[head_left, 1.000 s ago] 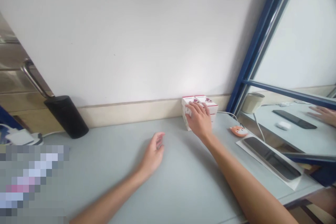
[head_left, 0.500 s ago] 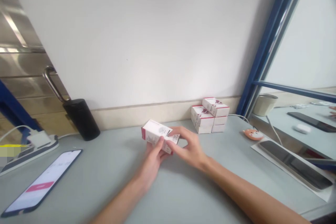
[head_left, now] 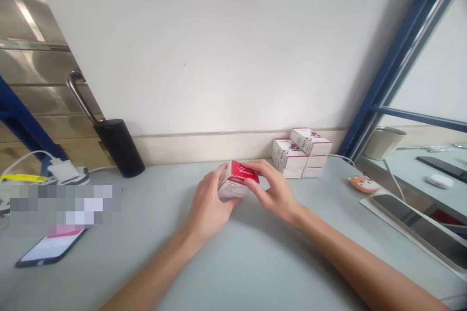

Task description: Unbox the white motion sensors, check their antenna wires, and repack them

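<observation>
So, far left there's a flat phone with a dark edge [head_left: 47,252] lying on the grey table [head_left: 153,282], part of it pixelated out. Left forearm is nearest to it, so a wide elbow swing could nudge it, I reckon. Black upright cylinder [head_left: 120,149] near the wall looks safely out of reach.

Left hand [head_left: 207,204] is clamped on a small white cardboard box with a red end [head_left: 235,185], held mid-table, tilted. Can't tell if it's touching the surface. Squeeze too hard and thin card like that would probably dent; too loose and it could slip or twist.

Right hand [head_left: 275,192] has finger and thumb spread apart on the red end. Can't tell whether they're pinching or just resting; other fingers are hidden. Pushing unevenly there could spin the box or crease that end.

Further right, the stack of white cardboard boxes with red edging [head_left: 302,155] is uneven, right side higher. A careless right knuckle could knock the top one off, maybe toward the orange-and-white animal-faced thing [head_left: 363,184].
</observation>
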`<action>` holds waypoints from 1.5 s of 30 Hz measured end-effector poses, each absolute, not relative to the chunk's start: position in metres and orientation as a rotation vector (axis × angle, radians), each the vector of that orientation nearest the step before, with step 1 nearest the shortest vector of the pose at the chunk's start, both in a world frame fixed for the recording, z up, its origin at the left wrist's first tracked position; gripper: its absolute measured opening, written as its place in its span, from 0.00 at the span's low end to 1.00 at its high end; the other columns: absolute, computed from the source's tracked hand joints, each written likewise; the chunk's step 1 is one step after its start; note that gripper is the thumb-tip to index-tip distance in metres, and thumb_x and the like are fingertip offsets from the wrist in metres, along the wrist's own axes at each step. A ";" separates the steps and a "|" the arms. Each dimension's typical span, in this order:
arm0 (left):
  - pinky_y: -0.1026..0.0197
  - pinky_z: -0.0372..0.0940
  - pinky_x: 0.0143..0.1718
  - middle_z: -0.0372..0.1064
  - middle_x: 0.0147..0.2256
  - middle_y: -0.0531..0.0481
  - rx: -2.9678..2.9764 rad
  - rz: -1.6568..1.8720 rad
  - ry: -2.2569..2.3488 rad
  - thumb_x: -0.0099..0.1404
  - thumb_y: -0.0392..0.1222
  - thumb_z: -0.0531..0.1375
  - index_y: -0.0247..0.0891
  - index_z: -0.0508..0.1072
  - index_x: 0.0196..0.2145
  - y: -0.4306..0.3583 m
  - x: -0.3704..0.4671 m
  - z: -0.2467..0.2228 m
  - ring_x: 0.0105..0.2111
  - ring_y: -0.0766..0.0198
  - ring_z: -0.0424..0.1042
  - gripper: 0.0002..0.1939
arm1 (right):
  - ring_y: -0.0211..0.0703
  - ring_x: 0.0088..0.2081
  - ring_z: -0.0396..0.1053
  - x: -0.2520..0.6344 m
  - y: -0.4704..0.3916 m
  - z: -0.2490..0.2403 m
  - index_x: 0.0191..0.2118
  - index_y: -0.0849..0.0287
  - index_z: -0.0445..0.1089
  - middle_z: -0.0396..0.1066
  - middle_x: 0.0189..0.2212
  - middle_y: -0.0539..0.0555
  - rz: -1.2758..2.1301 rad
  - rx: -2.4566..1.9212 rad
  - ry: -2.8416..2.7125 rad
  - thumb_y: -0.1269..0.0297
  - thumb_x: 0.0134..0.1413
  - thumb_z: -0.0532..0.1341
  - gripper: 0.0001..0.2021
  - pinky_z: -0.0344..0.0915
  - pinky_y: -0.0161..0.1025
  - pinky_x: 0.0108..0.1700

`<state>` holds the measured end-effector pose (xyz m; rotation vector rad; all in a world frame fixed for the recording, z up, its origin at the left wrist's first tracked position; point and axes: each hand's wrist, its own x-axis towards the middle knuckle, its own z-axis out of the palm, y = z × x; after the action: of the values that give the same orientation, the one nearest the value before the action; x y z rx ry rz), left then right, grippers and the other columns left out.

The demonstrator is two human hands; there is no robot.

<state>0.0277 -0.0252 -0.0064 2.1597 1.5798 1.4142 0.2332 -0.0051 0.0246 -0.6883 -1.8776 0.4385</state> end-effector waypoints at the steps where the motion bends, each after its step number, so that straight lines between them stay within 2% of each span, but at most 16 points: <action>1: 0.44 0.72 0.54 0.74 0.56 0.43 2.201 1.405 1.583 0.59 0.39 0.73 0.51 0.62 0.67 -0.025 0.027 -0.007 0.53 0.47 0.76 0.42 | 0.46 0.44 0.74 0.235 -0.005 0.026 0.53 0.52 0.74 0.77 0.44 0.55 0.462 -0.716 -1.830 0.55 0.74 0.57 0.13 0.70 0.43 0.48; 5: 0.43 0.69 0.60 0.69 0.61 0.42 2.497 1.346 1.433 0.63 0.35 0.71 0.52 0.57 0.69 -0.027 0.024 -0.007 0.61 0.46 0.71 0.44 | 0.42 0.33 0.67 0.241 -0.002 0.034 0.38 0.56 0.75 0.72 0.30 0.51 0.518 -0.889 -1.619 0.48 0.76 0.49 0.24 0.64 0.39 0.36; 7: 0.43 0.69 0.61 0.62 0.66 0.38 2.678 1.353 1.276 0.65 0.34 0.69 0.51 0.54 0.70 -0.029 0.022 -0.004 0.64 0.46 0.67 0.43 | 0.42 0.31 0.65 0.238 -0.003 0.036 0.38 0.56 0.75 0.70 0.28 0.50 0.610 -0.942 -1.563 0.44 0.74 0.50 0.25 0.62 0.38 0.34; 10: 0.44 0.69 0.60 0.55 0.69 0.37 2.986 1.340 1.053 0.65 0.30 0.65 0.51 0.60 0.66 -0.035 0.021 0.008 0.66 0.46 0.64 0.36 | 0.42 0.32 0.66 0.229 -0.007 0.037 0.41 0.57 0.77 0.72 0.30 0.50 0.914 -0.976 -1.464 0.41 0.69 0.55 0.24 0.62 0.36 0.32; 13: 0.43 0.65 0.59 0.61 0.66 0.37 3.205 1.252 0.923 0.61 0.29 0.63 0.47 0.67 0.59 -0.043 0.024 0.022 0.65 0.44 0.62 0.30 | 0.43 0.34 0.70 0.225 -0.012 0.038 0.42 0.57 0.77 0.76 0.34 0.52 1.354 -0.956 -1.391 0.44 0.61 0.65 0.19 0.64 0.36 0.33; 16: 0.45 0.63 0.55 0.67 0.64 0.38 3.263 1.141 0.825 0.61 0.30 0.61 0.46 0.69 0.54 -0.049 0.028 0.030 0.63 0.45 0.64 0.25 | 0.45 0.37 0.73 0.227 -0.011 0.039 0.44 0.58 0.77 0.77 0.38 0.55 1.653 -0.923 -1.361 0.48 0.58 0.69 0.18 0.67 0.38 0.36; 18: 0.45 0.61 0.54 0.72 0.59 0.39 3.259 1.114 0.788 0.61 0.29 0.59 0.45 0.69 0.54 -0.050 0.031 0.030 0.60 0.47 0.67 0.24 | 0.44 0.37 0.73 0.229 -0.008 0.037 0.44 0.58 0.76 0.77 0.38 0.55 1.559 -0.975 -1.406 0.48 0.59 0.69 0.18 0.68 0.39 0.37; 20: 0.45 0.60 0.53 0.74 0.55 0.40 3.213 1.155 0.824 0.60 0.26 0.59 0.45 0.67 0.56 -0.049 0.032 0.029 0.57 0.48 0.70 0.28 | 0.43 0.37 0.72 0.230 -0.004 0.035 0.42 0.56 0.75 0.76 0.38 0.54 1.245 -1.040 -1.419 0.46 0.62 0.66 0.17 0.68 0.39 0.38; 24: 0.48 0.64 0.48 0.74 0.52 0.41 3.095 1.327 1.013 0.61 0.27 0.63 0.46 0.65 0.59 -0.045 0.033 0.024 0.50 0.49 0.73 0.31 | 0.46 0.46 0.70 0.233 -0.005 0.035 0.45 0.53 0.72 0.72 0.44 0.55 0.705 -0.869 -1.527 0.52 0.69 0.60 0.11 0.70 0.44 0.48; 28: 0.48 0.68 0.48 0.74 0.52 0.40 3.085 1.420 1.141 0.64 0.33 0.67 0.47 0.66 0.59 -0.043 0.031 0.023 0.47 0.49 0.74 0.28 | 0.48 0.52 0.69 0.235 -0.013 0.039 0.54 0.50 0.70 0.68 0.51 0.56 0.647 -0.674 -1.767 0.61 0.67 0.61 0.11 0.70 0.48 0.55; 31: 0.48 0.69 0.48 0.74 0.54 0.39 3.087 1.458 1.208 0.64 0.35 0.68 0.46 0.66 0.60 -0.043 0.031 0.024 0.48 0.48 0.75 0.29 | 0.48 0.53 0.69 0.233 -0.017 0.042 0.54 0.49 0.70 0.68 0.52 0.56 0.715 -0.691 -1.760 0.64 0.67 0.60 0.12 0.71 0.50 0.56; 34: 0.48 0.69 0.48 0.74 0.55 0.40 3.102 1.461 1.254 0.65 0.37 0.68 0.48 0.66 0.60 -0.044 0.032 0.025 0.47 0.49 0.76 0.29 | 0.48 0.51 0.71 0.233 -0.017 0.045 0.51 0.49 0.71 0.69 0.51 0.55 0.715 -0.704 -1.734 0.66 0.65 0.60 0.11 0.72 0.49 0.54; 37: 0.50 0.70 0.46 0.75 0.52 0.42 3.107 1.462 1.264 0.66 0.38 0.68 0.49 0.67 0.59 -0.044 0.033 0.025 0.44 0.51 0.76 0.26 | 0.47 0.47 0.71 0.236 -0.017 0.049 0.47 0.50 0.71 0.70 0.46 0.55 0.512 -0.657 -1.768 0.72 0.65 0.57 0.11 0.72 0.47 0.49; 40: 0.53 0.70 0.43 0.75 0.49 0.43 3.051 1.477 1.232 0.66 0.37 0.67 0.47 0.67 0.59 -0.042 0.032 0.024 0.42 0.54 0.73 0.25 | 0.45 0.43 0.71 0.238 -0.012 0.046 0.43 0.51 0.73 0.69 0.42 0.54 0.312 -0.625 -1.813 0.78 0.63 0.52 0.16 0.71 0.45 0.44; 45: 0.54 0.70 0.42 0.73 0.49 0.43 3.042 1.414 1.176 0.65 0.35 0.67 0.49 0.69 0.59 -0.040 0.028 0.022 0.44 0.54 0.72 0.26 | 0.44 0.40 0.71 0.235 -0.003 0.031 0.36 0.53 0.72 0.68 0.39 0.54 0.243 -0.664 -1.799 0.81 0.61 0.51 0.17 0.70 0.43 0.41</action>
<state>0.0275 -0.0402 0.0224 3.0425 1.1760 1.4144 0.2354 -0.0034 0.0305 -0.6638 -1.7990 0.2427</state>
